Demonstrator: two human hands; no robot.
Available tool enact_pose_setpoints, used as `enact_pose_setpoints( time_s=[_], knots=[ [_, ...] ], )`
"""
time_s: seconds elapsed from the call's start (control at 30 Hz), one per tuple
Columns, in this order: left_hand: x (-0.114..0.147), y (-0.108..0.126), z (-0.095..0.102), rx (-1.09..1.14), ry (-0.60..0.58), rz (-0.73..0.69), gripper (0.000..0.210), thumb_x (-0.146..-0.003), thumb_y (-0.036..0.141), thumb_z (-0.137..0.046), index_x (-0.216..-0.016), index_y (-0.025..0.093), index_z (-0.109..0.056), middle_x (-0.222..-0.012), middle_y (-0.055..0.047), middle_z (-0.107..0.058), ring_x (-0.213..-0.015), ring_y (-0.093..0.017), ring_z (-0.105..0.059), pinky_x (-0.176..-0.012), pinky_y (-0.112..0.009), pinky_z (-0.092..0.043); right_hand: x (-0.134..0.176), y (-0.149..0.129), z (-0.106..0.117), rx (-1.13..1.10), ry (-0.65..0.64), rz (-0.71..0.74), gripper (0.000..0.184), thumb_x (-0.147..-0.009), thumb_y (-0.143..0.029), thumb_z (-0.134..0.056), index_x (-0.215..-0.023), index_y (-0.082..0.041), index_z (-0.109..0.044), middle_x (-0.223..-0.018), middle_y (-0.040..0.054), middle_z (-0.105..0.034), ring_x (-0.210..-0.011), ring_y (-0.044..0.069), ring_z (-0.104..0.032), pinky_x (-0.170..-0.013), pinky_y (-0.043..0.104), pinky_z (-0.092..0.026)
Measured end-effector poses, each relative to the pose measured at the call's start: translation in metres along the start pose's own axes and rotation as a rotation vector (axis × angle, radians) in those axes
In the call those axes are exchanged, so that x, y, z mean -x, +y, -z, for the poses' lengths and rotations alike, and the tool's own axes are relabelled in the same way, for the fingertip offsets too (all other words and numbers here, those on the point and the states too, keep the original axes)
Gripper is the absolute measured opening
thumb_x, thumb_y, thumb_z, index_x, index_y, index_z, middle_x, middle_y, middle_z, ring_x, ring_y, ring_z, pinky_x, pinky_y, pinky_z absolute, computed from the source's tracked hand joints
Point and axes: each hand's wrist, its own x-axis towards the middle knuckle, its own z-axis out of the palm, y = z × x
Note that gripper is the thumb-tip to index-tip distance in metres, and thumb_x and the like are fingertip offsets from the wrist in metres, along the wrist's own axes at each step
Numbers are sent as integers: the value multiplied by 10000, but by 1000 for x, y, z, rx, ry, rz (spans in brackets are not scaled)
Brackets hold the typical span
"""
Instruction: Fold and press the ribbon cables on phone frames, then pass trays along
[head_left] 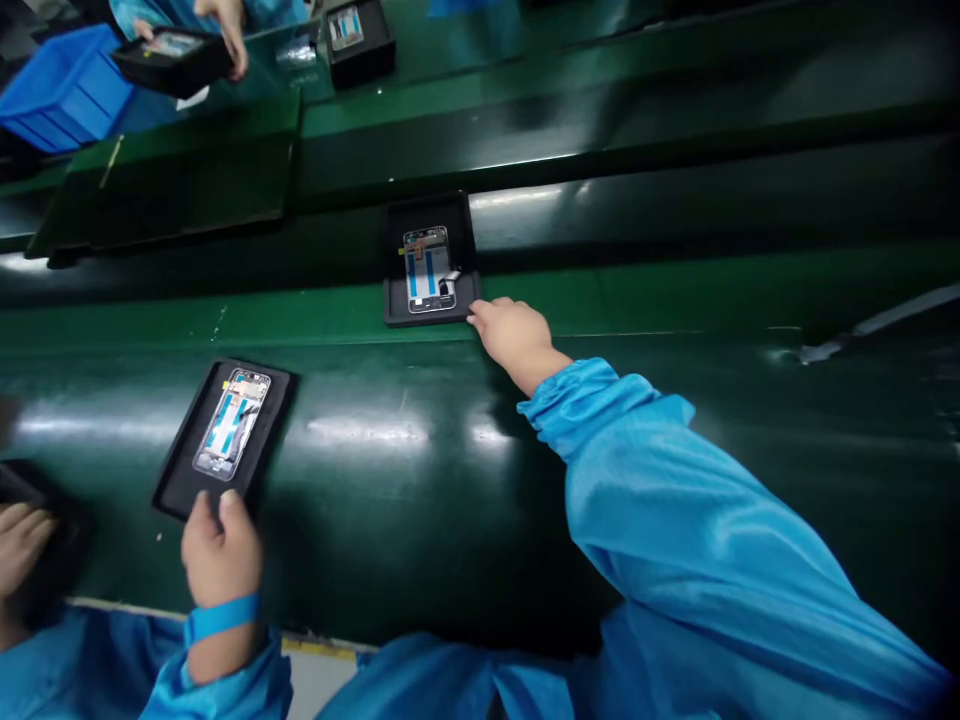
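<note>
My right hand [514, 335] reaches forward, its fingers closed on the near right corner of a black tray [467, 290]. Inside that tray lies an opened phone body [430, 275] with blue strips and an orange-brown flex piece. At lower left my left hand [223, 550], with a blue wristband, pinches the near edge of a second black tray [180, 485] between thumb and fingers. That tray sits slanted on the green surface and carries a similar phone body [234, 425], with blue strips and a yellow tab. The fingertips' undersides are hidden in both hands.
A long dark green work surface [390, 560] runs across the view, with a raised strip behind. At far left a co-worker's hand [22, 550] rests on a dark tray. Across the line, another person's hand [225, 30] holds a tray near a blue bin [67, 90]; another tray [361, 62] stands beside.
</note>
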Motion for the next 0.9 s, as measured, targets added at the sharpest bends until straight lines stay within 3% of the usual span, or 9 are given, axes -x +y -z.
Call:
enact_pose_setpoints(
  time_s=[0.03,0.1,0.2,0.37,0.43,0.53,0.67,0.8,0.9],
  knots=[
    [6,14,-4,0,87,18,447,-785,509,-334,-1163,291,-427,-1200,-14,-543,-1225,-344,-368,-1018,-562,-289,4,1,4,14,3,40,312,-885,-319,-356,-1038,-188,-593,-929,137,-609,-796,246,-573,-623,324,-404],
    [20,41,-17,84,52,-32,411,-754,489,-421,-1072,248,-520,-1177,-35,-562,-1174,-305,-442,-1032,-472,-319,21,2,15,34,-1,106,301,-882,-304,-359,-989,-160,-600,-899,140,-618,-778,236,-577,-627,319,-398],
    [48,75,-47,427,-264,-36,422,-715,474,-530,-1031,196,-560,-1068,-79,-601,-1045,-248,-546,-973,-400,-398,71,-1,30,50,-23,232,295,-874,-307,-370,-931,-138,-606,-848,140,-634,-768,239,-586,-640,324,-398],
    [103,108,-98,1013,-713,339,524,-715,504,-582,-1116,184,-475,-825,-23,-579,-632,-93,-580,-672,-278,-520,194,-23,17,12,-212,362,254,-854,-276,-404,-815,-150,-621,-755,117,-649,-721,219,-604,-635,307,-413],
    [117,107,-109,1020,-705,339,546,-727,438,-598,-1183,190,-426,-712,22,-544,-552,-67,-535,-583,-218,-498,235,-35,2,-50,-291,367,254,-854,-231,-398,-803,-144,-631,-749,115,-653,-722,213,-609,-652,303,-421],
    [126,91,-114,836,-552,266,632,-758,317,-570,-1310,183,-291,-586,67,-473,-513,-76,-502,-550,-211,-487,273,-45,-16,-180,-337,360,283,-873,-258,-383,-892,-152,-645,-802,101,-662,-774,215,-613,-707,313,-430],
    [135,69,-110,429,-389,-176,516,-784,352,-521,-1252,159,-418,-836,-42,-600,-759,-157,-586,-740,-324,-507,295,-32,-23,-376,-351,328,330,-883,-341,-397,-1090,-190,-604,-961,66,-671,-884,199,-605,-780,301,-437],
    [154,78,-115,108,-205,-844,332,-838,296,-433,-1085,125,-572,-1007,-111,-620,-958,-226,-552,-896,-394,-428,304,5,-14,-299,-93,165,365,-905,-311,-339,-1135,-161,-580,-1088,88,-630,-969,200,-572,-831,309,-413],
    [165,95,-122,-3,-77,-1103,312,-871,247,-368,-1041,128,-602,-965,-102,-638,-917,-221,-553,-868,-381,-432,303,31,-7,-121,26,11,394,-892,-327,-376,-1187,-123,-536,-1151,138,-583,-1004,247,-546,-811,346,-403]
  ],
)
